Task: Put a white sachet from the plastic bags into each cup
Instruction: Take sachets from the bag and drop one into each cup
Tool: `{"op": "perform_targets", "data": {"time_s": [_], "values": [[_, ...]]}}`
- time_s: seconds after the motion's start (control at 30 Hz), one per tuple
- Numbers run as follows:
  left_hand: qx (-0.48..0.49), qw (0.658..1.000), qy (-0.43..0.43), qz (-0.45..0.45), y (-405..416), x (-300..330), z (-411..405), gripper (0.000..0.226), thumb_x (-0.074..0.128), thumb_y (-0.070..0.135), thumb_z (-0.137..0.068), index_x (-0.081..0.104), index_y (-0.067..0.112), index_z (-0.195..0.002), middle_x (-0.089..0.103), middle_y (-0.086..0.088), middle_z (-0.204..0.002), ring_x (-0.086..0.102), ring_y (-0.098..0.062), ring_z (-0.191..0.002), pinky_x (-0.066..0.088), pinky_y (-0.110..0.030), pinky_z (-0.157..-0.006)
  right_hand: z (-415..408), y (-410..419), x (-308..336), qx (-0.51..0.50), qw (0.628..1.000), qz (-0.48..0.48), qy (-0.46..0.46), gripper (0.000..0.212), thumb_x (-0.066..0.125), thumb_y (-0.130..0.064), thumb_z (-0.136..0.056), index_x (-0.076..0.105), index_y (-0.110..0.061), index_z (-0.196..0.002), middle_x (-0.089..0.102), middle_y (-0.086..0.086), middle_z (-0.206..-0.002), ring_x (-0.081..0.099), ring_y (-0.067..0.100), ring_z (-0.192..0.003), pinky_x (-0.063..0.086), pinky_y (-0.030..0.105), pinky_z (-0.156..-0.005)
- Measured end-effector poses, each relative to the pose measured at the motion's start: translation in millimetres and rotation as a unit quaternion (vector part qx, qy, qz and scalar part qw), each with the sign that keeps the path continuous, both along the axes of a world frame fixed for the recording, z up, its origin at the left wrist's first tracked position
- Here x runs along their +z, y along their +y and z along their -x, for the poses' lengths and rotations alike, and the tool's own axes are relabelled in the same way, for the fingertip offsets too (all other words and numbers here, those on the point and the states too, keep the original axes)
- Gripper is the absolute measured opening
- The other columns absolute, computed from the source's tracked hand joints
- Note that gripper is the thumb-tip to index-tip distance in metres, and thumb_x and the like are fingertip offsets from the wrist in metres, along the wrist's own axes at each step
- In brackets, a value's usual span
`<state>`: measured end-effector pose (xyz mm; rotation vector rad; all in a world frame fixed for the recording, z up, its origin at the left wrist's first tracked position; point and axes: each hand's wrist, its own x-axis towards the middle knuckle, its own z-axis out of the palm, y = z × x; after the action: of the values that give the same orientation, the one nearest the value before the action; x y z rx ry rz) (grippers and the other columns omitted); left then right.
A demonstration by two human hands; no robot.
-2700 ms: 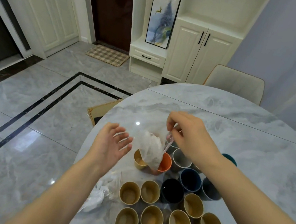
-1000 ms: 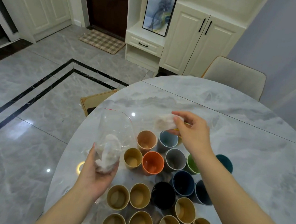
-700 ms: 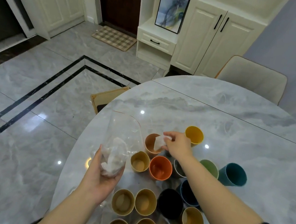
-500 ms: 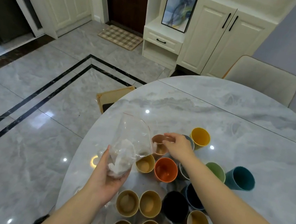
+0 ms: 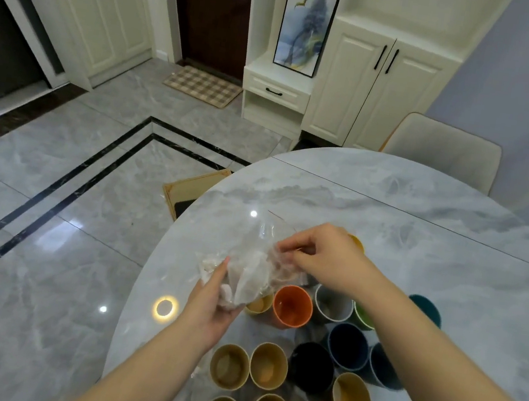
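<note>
Above marble table (image 5: 424,232), left hand (image 5: 210,306) grips clear bag (image 5: 247,267) from below, fingers curled round its lower part; white sachets bunched inside. Right hand (image 5: 320,256) at bag mouth, fingertips pinching plastic there; whether sachet is caught in pinch, cannot tell. Bag hangs over far cups. Below: orange cup (image 5: 292,306), grey cup (image 5: 332,304), dark blue cup (image 5: 348,346), black cup (image 5: 312,367), cluster of tan cups (image 5: 268,365) nearest camera. Teal cup (image 5: 426,307) far right.
</note>
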<state>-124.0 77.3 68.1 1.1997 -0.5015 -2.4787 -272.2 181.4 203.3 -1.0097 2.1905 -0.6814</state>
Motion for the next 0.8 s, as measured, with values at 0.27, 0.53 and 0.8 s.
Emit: {"op": "perform_targets", "data": {"time_s": [0.27, 0.53, 0.8], "values": [[-0.046, 0.999, 0.009, -0.018, 12.9, 16.2, -1.1, 0.047, 0.075, 0.019, -0.088, 0.061, 0.009, -0.131, 0.076, -0.019, -0.113, 0.076, -0.031, -0.094, 0.062, -0.037, -0.062, -22.4, 5.1, -13.5, 0.049, 0.992, -0.016, 0.113, 0.035, 0.075, -0.024, -0.085, 0.053, -0.036, -0.061, 0.051, -0.016, -0.062, 0.05, 0.0, -0.054, 0.033, 0.008, -0.05], [-0.021, 0.998, -0.024, -0.063, 17.9, 25.6, -0.9, 0.042, 0.075, 0.017, -0.088, 0.06, 0.006, -0.126, 0.068, -0.022, -0.115, 0.072, -0.035, -0.097, 0.062, -0.037, -0.056, -8.3, 19.7, -5.1, -0.057, 0.992, 0.107, -0.024, 0.01, 0.059, -0.008, -0.095, 0.066, -0.013, -0.091, 0.076, 0.0, -0.08, 0.071, 0.0, -0.065, 0.052, 0.012, -0.059], [-0.014, 0.994, -0.029, -0.104, 16.5, 25.8, 12.4, 0.031, 0.072, 0.022, -0.091, 0.059, 0.006, -0.114, 0.067, -0.021, -0.111, 0.069, -0.032, -0.098, 0.065, -0.037, -0.058, 50.1, 44.8, -3.6, -0.251, 0.944, 0.215, -0.013, 0.026, 0.051, -0.007, -0.1, 0.07, -0.022, -0.112, 0.076, 0.006, -0.085, 0.076, 0.015, -0.076, 0.062, 0.026, -0.072]]}}
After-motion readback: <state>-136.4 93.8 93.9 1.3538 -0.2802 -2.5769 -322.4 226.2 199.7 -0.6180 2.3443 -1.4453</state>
